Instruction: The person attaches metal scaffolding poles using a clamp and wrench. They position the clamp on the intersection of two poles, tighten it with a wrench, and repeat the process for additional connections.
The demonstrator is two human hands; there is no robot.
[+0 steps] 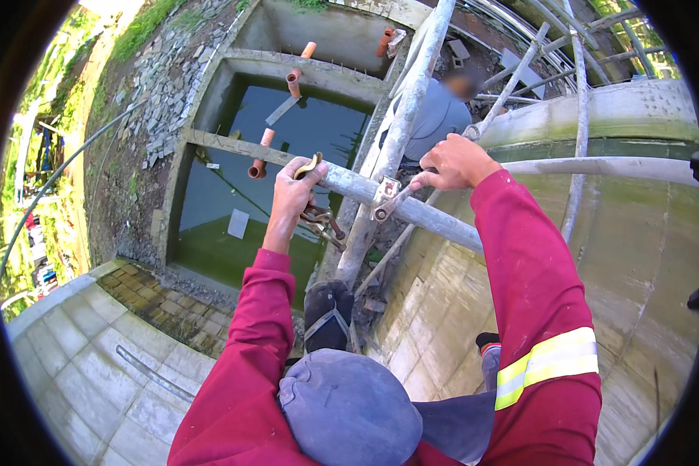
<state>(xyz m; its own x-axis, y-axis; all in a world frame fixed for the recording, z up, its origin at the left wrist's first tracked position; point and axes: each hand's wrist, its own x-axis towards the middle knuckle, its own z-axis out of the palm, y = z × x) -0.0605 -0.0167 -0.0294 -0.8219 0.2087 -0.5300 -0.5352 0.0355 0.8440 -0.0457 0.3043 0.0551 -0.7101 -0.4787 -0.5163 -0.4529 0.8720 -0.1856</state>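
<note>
- two bare hands: the left hand (292, 193) grasps metal clamp pieces, one brassy piece (309, 165) and one rusty piece (318, 220) visible; whether they join, i cannot tell
- the right hand (457, 165) is clenched around one wrench-like bar (400, 199), its end at one coupler (387, 191)
- that coupler sits where one crosswise pole (446, 223) meets one slanting pole (414, 93)
- one co-worker (436, 120) is beyond the poles
- one pale board (238, 224) lies in the basin
</note>
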